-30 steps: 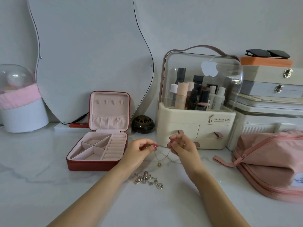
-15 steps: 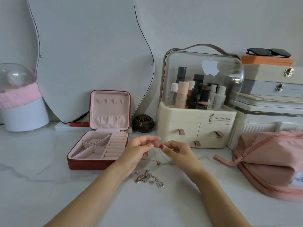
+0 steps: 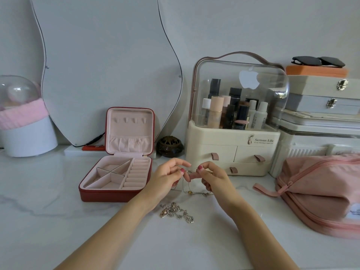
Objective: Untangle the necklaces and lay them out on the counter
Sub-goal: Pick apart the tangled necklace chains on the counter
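My left hand (image 3: 167, 178) and my right hand (image 3: 211, 177) meet fingertip to fingertip above the white marble counter (image 3: 58, 221). Both pinch a thin gold chain necklace (image 3: 190, 192), whose loops hang down between them with a small gold bead and a small charm resting near the counter. A tangled heap of silver and rose-gold necklaces (image 3: 176, 212) lies on the counter just in front of my hands, touched by neither.
An open red jewellery box (image 3: 116, 172) with pink lining stands left of my hands. Behind are a wavy mirror (image 3: 107, 65), a dark incense burner (image 3: 169, 146) and a cream cosmetics organiser (image 3: 233, 145). A pink zip bag (image 3: 321, 191) lies at the right.
My hands have drawn close together, from a spread chain to fingertips nearly touching. The thin chain's loops have dropped lower, its bead now near the counter. The heap has not moved.
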